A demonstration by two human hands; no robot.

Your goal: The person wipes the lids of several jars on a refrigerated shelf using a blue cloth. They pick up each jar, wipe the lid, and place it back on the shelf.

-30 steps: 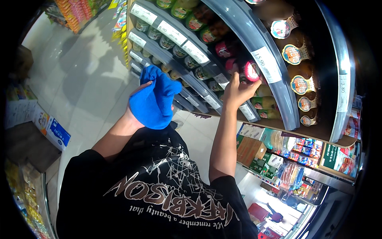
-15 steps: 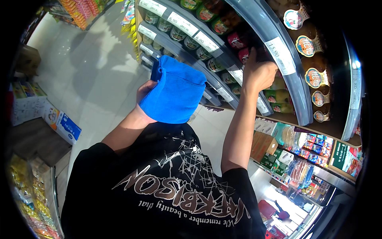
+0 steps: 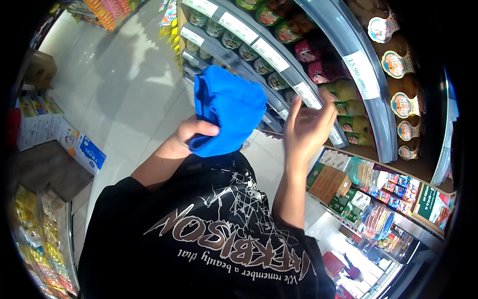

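Note:
A folded bright blue cloth (image 3: 231, 109) is gripped in my left hand (image 3: 193, 132), its thumb lying over the near side and the rest of the fingers hidden by the fabric. My right hand (image 3: 309, 128) holds nothing; its fingers are apart and slightly curled, in front of a shelf's price-tag strip (image 3: 307, 94). Just beyond it stand jars with green labels (image 3: 354, 123) and jars with red labels (image 3: 318, 72). Farther left on a lower shelf is a row of dark-lidded jars (image 3: 231, 40).
Another shelf edge (image 3: 361, 74) curves above on the right, with jars bearing round labels (image 3: 398, 65) behind it. Cartons (image 3: 40, 70) stand at the left. A bin of yellow packets (image 3: 45, 239) is lower left. A brown box (image 3: 328, 180) and a distant person (image 3: 353, 273) are lower right.
My right hand has come away from the red-labelled jars, moving down toward me, and its fingers have spread. The cloth in my left hand has turned a little, bringing the thumb into sight.

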